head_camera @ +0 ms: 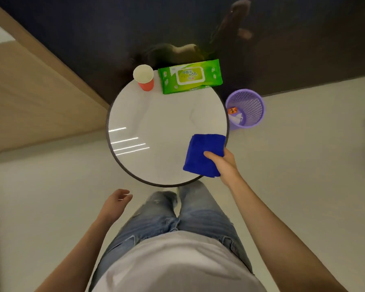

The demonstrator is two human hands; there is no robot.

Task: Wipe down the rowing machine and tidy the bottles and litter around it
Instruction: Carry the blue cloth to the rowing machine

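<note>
The right hand [221, 163] is closing on the near right corner of the cloth [204, 154], thumb on top and the other fingers hidden beneath, so it is gripping the folded blue square. The cloth is lying on the counter [156, 123] at its near right rim, its long axis running away from the hand, up and slightly right. The left hand [116, 202] is hanging loosely open and empty, off the counter and well to the left of the cloth, so the right is plainly the nearer one. Beyond the right hand, at the far rim, a wipes pack [190, 76] and a cup [144, 77] are sitting side by side. Just right of the counter, a bin [251, 106] is standing on the floor, holding some litter. The rowing machine is not showing.
</note>
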